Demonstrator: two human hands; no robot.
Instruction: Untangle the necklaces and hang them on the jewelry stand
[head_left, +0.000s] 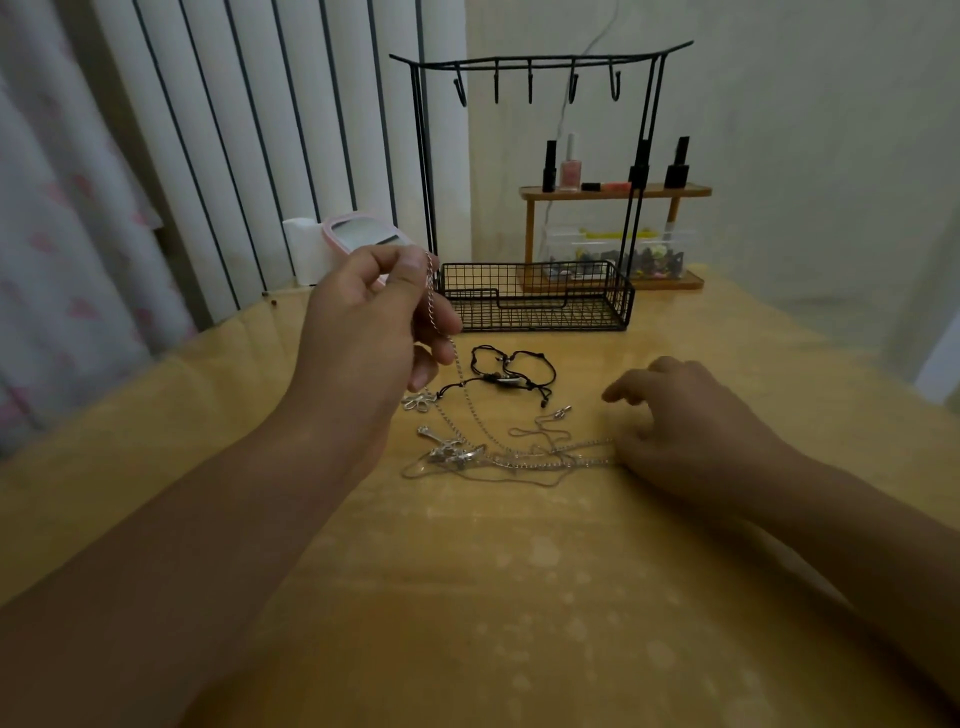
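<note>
**Chains still knotted, one end up in the air**

Necklaces first: we've got a silver chain (441, 332) pinched between thumb and fingertips of our left hand (374, 317), lifted above the table (519, 597), and it trails down into the silver tangle (498, 457) lying between our two hands. Our right hand (691, 431) rests on the table with its fingers loosely curled, touching the right end of that tangle; whether it's actually pinching a strand there, we can't tell. A black cord necklace (511, 376) lies separately, just behind the silver stuff. The jewelry stand (540, 73) is at the back with every hook bare, so nothing is hung yet.

Handling-wise, our guess: these chains are light, totally limp and a bit slippery, so they'll slide through fingers and snag on each other. The thin ones look like they'd kink or snap if yanked. The pendants (447, 449) in the knot are probably the catch points. We'd hold near a clasp or free end, keep the pile pinned, and tease loops out slowly rather than pull.
</note>
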